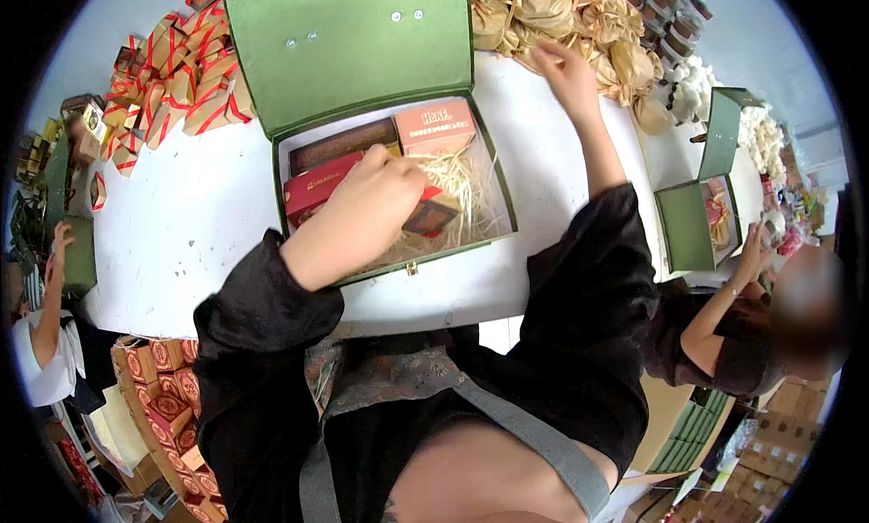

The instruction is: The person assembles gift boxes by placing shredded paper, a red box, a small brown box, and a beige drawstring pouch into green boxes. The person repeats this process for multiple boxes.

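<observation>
An open green gift box stands on the white table before me, its lid raised at the back. Inside are a red carton, a dark brown carton, a pink carton and pale shredded filler. My left hand is over the box, touching or just above a small brown box with red ribbon; its fingertips are hidden, so a grip cannot be told. My right hand is raised by the heap of gold fabric pouches, fingers bent, with nothing visible in it.
Ribboned kraft boxes are heaped at back left. Dark jars and white bundles lie at back right. Co-workers stand on both sides, the right one near another green box. A carton of patterned red boxes is below left.
</observation>
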